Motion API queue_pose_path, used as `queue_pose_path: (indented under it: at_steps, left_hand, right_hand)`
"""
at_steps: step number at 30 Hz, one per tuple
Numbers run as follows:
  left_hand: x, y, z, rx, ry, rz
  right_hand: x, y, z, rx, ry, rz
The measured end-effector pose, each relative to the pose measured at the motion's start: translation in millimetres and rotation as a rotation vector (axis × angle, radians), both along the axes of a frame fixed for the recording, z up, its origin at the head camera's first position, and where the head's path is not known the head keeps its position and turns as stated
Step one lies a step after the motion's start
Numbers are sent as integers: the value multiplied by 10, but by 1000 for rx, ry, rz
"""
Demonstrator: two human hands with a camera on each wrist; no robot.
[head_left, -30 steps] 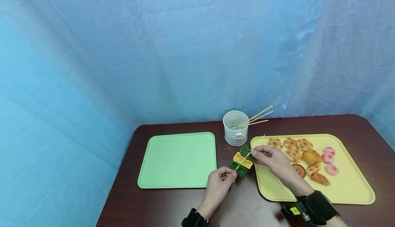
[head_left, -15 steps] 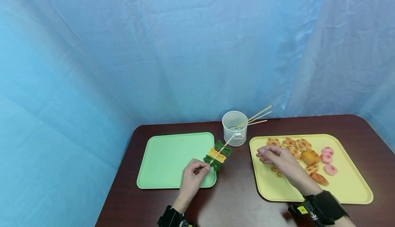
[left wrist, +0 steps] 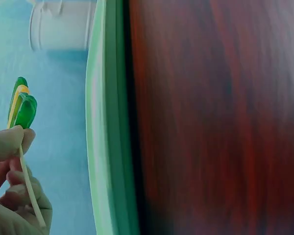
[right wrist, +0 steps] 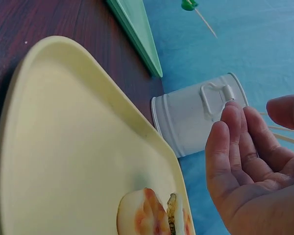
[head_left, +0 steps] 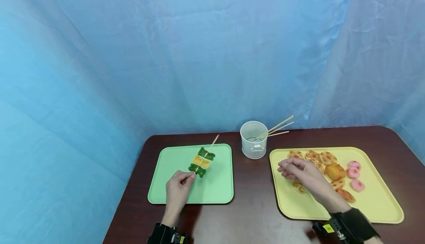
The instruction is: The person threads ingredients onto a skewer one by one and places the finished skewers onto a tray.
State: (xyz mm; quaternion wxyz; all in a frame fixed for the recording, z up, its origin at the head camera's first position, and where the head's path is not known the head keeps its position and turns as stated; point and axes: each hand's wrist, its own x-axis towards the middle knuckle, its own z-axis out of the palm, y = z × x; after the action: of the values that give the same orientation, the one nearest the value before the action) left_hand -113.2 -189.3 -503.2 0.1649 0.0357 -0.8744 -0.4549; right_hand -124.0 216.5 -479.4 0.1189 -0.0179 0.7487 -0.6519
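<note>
My left hand (head_left: 177, 190) pinches the lower end of a wooden skewer (head_left: 215, 139) between thumb and finger, above the green tray (head_left: 159, 192). Threaded on the stick are two green pepper-like pieces (head_left: 206, 154) with a yellow piece (head_left: 201, 162) between them. In the left wrist view the skewer's bare tail (left wrist: 32, 196) runs down past the curled fingers. Over the left part of the yellow tray (head_left: 382, 207), my right hand (head_left: 310, 179) hovers with relaxed, slightly bent fingers and holds nothing. It hides some of the food pieces beneath.
A clear bucket (head_left: 254, 144) with several bare sticks (head_left: 282, 120) leaning out stands between the trays at the back. On the yellow tray lie browned round slices (head_left: 328, 158), a golden chunk (head_left: 335, 171), and pink rings (head_left: 357, 185). A blue curtain (head_left: 212, 52) hangs behind the table.
The left hand has carried the loaded skewer leftward, from between the trays to above the green tray. The right hand has let go of the skewer and stays over the yellow tray.
</note>
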Motion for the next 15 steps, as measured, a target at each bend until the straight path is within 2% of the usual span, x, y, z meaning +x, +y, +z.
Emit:
queue_pose_path:
  at_steps: [4,7,15]
  left_hand:
    - [-25,-210,14,-105,33,57]
    - [-32,-355,44,-176,20,87]
    - [-47,-658,61,-278,-143,105]
  right_hand:
    - [3,-6,20,4,-1,9]
    - [1,-11,35,11,4,13]
    - [22,-24,39,31,28,16]
